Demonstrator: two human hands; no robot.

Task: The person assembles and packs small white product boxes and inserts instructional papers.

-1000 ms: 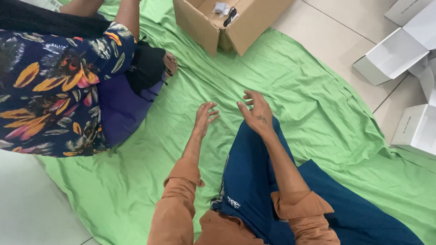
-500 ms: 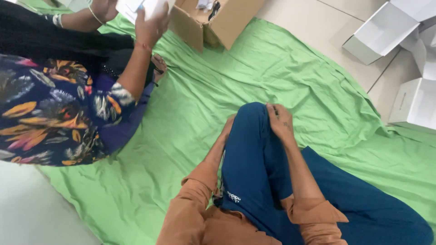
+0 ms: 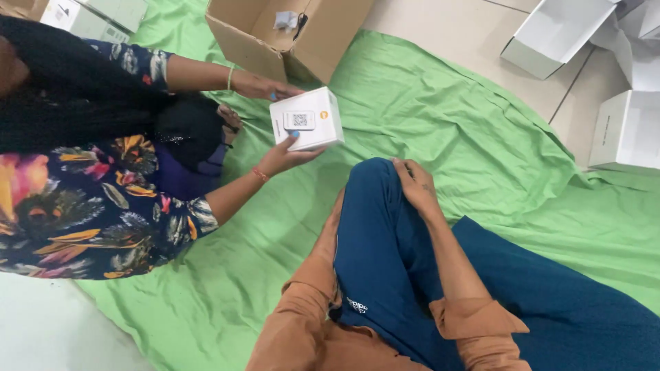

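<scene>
The right hand (image 3: 414, 184) is laid open on the raised blue knee (image 3: 375, 206); the left hand's state cannot be told behind it. Beyond the knee, a glossy white box (image 3: 307, 119) is held by a co-worker's hands, near a cardboard carton (image 3: 261, 48).

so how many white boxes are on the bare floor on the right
3, perhaps more beyond the frame: an open white box at top, a second box cut off in the corner, and a third box at the right edge.

Floor of pale beige tiles (image 3: 440, 34) with dark grout lines, largely covered by a wrinkled green cloth (image 3: 440, 124), an open brown cardboard carton (image 3: 261, 41) standing at its far edge, several open white boxes (image 3: 550, 41) on bare tile at right, under even soft light.
</scene>
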